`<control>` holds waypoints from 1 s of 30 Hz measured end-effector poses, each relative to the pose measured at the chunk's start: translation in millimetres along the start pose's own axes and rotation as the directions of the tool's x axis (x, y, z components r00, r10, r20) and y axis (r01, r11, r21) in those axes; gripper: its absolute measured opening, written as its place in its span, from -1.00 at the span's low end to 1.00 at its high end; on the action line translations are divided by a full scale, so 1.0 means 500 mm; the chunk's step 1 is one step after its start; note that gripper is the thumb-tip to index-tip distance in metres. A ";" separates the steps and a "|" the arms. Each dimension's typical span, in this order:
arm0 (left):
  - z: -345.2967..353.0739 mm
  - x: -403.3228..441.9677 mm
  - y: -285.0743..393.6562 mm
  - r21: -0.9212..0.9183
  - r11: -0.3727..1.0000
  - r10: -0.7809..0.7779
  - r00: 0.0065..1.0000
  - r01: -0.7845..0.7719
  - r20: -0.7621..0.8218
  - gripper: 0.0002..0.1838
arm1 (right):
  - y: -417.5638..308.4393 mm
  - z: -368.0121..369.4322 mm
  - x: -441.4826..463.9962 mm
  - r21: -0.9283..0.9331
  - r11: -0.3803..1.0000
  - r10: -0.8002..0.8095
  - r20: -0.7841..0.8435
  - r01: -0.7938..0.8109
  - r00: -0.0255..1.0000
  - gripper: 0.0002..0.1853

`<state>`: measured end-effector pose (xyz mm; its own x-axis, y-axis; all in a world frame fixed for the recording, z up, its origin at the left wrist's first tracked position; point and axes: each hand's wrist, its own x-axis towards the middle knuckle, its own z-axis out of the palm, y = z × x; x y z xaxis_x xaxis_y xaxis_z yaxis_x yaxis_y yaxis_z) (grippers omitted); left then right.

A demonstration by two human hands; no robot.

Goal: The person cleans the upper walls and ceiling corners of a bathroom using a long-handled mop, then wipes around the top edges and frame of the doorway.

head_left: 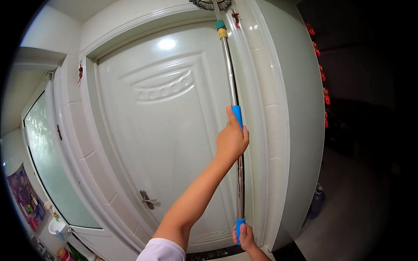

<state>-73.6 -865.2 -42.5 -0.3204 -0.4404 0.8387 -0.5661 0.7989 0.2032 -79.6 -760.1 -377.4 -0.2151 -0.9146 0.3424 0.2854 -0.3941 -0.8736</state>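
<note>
A long-handled mop (230, 71) with a shiny metal pole is held upright, its grey fringed head (211, 4) partly cut off by the top of the view, near the upper right of the door frame. My left hand (233, 140) wraps round the blue grip midway up the pole, one finger stretched along it. Lower down, my right hand (245, 237) closes round the second blue grip (240, 222) at the pole's bottom end. Behind the pole is a closed white door (156, 130) with moulded panels and a metal handle (147, 199).
On the left, a frosted-glass door (48, 152) stands beside a room with a washbasin (57, 226). A pale wall edge (289, 108) borders a dark room on the right, with red hanging ornaments (326, 96) and a large water bottle (316, 202).
</note>
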 end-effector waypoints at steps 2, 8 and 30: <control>0.011 0.022 -0.001 0.024 0.999 0.040 0.999 -0.039 -0.036 -0.21 | -0.005 -0.008 0.023 -0.002 1.000 -0.006 0.007 0.006 1.000 -0.37; -0.017 0.057 0.003 0.075 0.997 0.034 0.999 -0.034 -0.006 -0.21 | -0.027 0.028 0.042 0.129 0.989 0.062 0.078 -0.072 0.995 -0.32; -0.074 -0.015 -0.048 0.196 0.976 0.084 0.995 -0.094 0.061 -0.19 | 0.060 0.111 0.004 0.336 0.916 0.131 0.271 -0.221 0.954 -0.26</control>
<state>-29.6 -866.1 -34.8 -0.4126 -0.3961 0.8203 -0.6709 0.7413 0.0205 -19.5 -778.6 -383.8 0.0849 -0.9482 0.3060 0.6226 -0.1893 -0.7593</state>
